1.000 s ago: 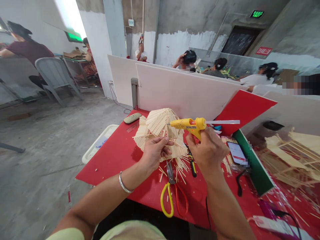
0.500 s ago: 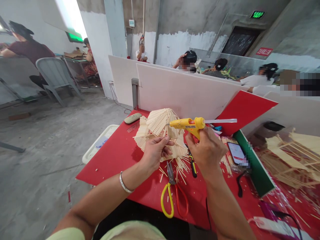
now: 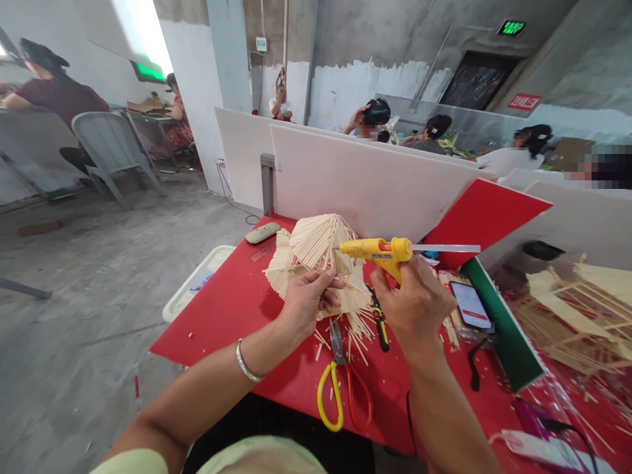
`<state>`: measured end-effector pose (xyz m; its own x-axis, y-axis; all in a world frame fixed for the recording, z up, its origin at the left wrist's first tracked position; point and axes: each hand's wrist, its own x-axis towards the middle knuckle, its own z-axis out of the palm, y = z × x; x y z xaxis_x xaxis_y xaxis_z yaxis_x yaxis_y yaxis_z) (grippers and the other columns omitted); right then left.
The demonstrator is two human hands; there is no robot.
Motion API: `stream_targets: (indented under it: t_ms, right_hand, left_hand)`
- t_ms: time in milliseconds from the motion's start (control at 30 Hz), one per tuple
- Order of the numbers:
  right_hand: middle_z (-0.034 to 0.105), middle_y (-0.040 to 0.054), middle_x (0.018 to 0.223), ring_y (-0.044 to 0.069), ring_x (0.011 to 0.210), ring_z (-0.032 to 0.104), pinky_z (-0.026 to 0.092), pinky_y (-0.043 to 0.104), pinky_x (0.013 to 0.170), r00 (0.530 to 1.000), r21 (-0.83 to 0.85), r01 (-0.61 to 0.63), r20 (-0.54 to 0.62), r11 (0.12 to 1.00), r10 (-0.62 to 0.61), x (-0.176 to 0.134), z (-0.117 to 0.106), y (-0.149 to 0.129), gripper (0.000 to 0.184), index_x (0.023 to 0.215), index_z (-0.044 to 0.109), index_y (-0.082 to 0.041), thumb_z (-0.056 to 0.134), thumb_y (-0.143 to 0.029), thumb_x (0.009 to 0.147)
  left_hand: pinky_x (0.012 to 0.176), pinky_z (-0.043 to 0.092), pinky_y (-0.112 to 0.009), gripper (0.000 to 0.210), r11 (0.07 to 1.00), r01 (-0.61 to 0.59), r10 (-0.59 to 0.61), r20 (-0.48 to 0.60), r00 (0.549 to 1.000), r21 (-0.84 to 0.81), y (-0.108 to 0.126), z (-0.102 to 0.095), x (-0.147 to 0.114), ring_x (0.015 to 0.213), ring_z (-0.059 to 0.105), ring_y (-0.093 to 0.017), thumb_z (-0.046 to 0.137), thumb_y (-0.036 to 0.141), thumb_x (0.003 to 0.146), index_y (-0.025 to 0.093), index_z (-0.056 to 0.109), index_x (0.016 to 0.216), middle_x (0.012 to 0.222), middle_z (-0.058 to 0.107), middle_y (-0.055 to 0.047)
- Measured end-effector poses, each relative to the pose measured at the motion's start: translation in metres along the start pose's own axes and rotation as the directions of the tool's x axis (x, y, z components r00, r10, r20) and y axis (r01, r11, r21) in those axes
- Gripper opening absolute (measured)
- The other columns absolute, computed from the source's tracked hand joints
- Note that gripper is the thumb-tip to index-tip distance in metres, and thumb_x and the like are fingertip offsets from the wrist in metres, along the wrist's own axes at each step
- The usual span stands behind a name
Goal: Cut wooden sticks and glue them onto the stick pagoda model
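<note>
My right hand (image 3: pixel 417 299) is wrapped round the grip of a yellow hot glue gun (image 3: pixel 378 250). A clear glue stick (image 3: pixel 447 249) sticks out of its back, and its nozzle points left, close to the sloping roof of a model made of pale wooden sticks (image 3: pixel 318 240). My left hand (image 3: pixel 311 293) is in front of that roof, thumb and forefinger pinched together at its lower edge. What sits between those fingertips is too small to make out. Scissors with one yellow and one red handle (image 3: pixel 338 362) lie open on the table below the model.
Loose sticks (image 3: pixel 358 329) and yellow-black pliers (image 3: pixel 381 326) lie on the red table (image 3: pixel 222 322). A phone (image 3: pixel 470 305) rests by a green board (image 3: pixel 503 322). Another stick model (image 3: pixel 573 309) stands at right. White partitions (image 3: pixel 365 178) rise behind; other people sit beyond them.
My right hand has drawn the glue gun a little to the right and slightly down, so its nozzle is farther from the roof's middle. My left hand has stayed in place.
</note>
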<state>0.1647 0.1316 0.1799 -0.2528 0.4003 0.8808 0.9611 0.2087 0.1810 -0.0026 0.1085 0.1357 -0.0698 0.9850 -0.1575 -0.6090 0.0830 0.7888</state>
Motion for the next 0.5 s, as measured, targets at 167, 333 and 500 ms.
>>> stream_targets:
  t_ms: [167,333,500]
  right_hand:
    - [0.061,-0.0002,0.072,0.012,0.064,0.051,0.029,0.027,0.056,1.000,0.013,0.006,0.006,1.000,-0.006,0.0012,0.0006,-0.0011,0.015,0.082,0.057,-0.019,0.057,-0.034,0.085]
    - [0.061,-0.0004,0.072,0.012,0.063,0.051,0.029,0.028,0.055,1.000,0.010,0.002,-0.006,1.000,-0.002,0.0019,0.0002,-0.0018,0.016,0.081,0.056,-0.019,0.057,-0.034,0.086]
    - [0.061,-0.0003,0.073,0.012,0.063,0.051,0.028,0.028,0.054,1.000,0.033,-0.007,-0.003,0.999,0.007,-0.0003,0.0024,-0.0015,0.016,0.082,0.056,-0.019,0.057,-0.035,0.085]
  left_hand:
    - [0.035,0.037,-0.017,0.029,1.000,-0.001,0.001,-0.001,1.000,0.002,0.0005,0.0000,0.0002,0.041,0.056,-0.007,0.077,0.036,0.072,0.010,0.065,0.075,0.078,0.072,-0.007]
    - [0.034,0.036,-0.017,0.029,1.000,-0.002,0.002,-0.006,1.000,-0.001,0.0015,0.0007,-0.0003,0.040,0.056,-0.007,0.078,0.036,0.071,0.011,0.065,0.074,0.077,0.072,-0.007]
    - [0.035,0.037,-0.017,0.029,1.000,0.001,-0.001,0.000,1.000,-0.003,0.0002,0.0001,0.0003,0.040,0.056,-0.006,0.077,0.037,0.072,0.011,0.064,0.073,0.077,0.072,-0.007]
